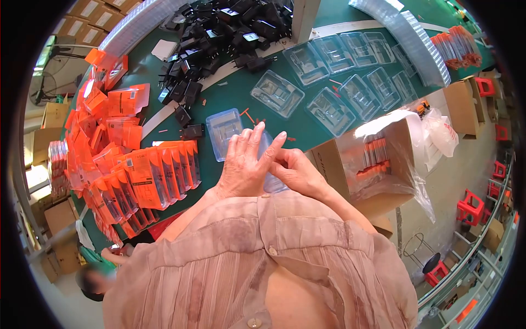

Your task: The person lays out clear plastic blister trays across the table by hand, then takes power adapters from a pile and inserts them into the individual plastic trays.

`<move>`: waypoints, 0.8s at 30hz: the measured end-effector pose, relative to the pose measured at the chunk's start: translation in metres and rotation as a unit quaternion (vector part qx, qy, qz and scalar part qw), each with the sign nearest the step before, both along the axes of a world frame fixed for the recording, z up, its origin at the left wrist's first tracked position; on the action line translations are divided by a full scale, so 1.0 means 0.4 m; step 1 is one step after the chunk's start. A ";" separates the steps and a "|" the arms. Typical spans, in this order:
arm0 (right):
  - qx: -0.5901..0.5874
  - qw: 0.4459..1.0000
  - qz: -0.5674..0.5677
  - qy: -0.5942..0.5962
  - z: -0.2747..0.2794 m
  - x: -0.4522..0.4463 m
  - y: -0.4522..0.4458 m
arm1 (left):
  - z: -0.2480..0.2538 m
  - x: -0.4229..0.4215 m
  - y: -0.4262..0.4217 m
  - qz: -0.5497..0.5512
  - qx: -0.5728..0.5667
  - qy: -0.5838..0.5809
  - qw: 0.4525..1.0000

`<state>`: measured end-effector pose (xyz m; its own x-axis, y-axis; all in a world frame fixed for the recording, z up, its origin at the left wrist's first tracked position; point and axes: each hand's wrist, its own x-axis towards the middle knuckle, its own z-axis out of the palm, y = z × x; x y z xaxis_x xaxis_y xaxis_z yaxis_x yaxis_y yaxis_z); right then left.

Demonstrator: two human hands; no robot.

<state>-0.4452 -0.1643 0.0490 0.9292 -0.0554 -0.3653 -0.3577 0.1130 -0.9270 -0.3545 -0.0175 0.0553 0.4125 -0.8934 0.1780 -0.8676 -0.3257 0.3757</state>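
My left hand (241, 162) lies over a clear plastic tray (272, 143) near the table's front edge, its fingers stretched out. Beside it, my right hand (298, 171) has its fingers curled at the tray's right side; what they grip, if anything, is hidden. Just left of my fingertips sits another clear tray (223, 129). An orange strip (248, 115) lies above my hands. Farther up and right, several clear trays (331, 111) are spread out on the green table (230, 96).
Orange packages (145, 178) crowd the left side. Black adapters (192, 60) are heaped at the back, near a post (304, 21). Stacked clear trays (422, 49) stand at the back right. An open carton (323, 164) holds packages. A person (96, 279) is at lower left.
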 end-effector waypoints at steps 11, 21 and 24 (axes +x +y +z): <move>0.211 0.919 -0.333 0.006 -0.029 -0.099 0.030 | 0.017 -0.005 0.016 0.020 0.006 0.016 1.000; 0.095 0.970 -0.225 0.000 -0.209 -0.172 -0.107 | 0.004 0.018 0.037 0.036 0.018 0.005 0.999; 0.252 0.915 -0.301 0.091 -0.249 -0.148 -0.112 | 0.004 0.023 0.042 0.042 0.022 0.012 0.999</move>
<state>-0.5043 -0.2092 -0.0507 0.7071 -0.3193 -0.6309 -0.2331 0.7371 -0.6343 -0.3455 -0.0005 0.0568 0.4895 -0.8627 0.1273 -0.8274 -0.4134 0.3800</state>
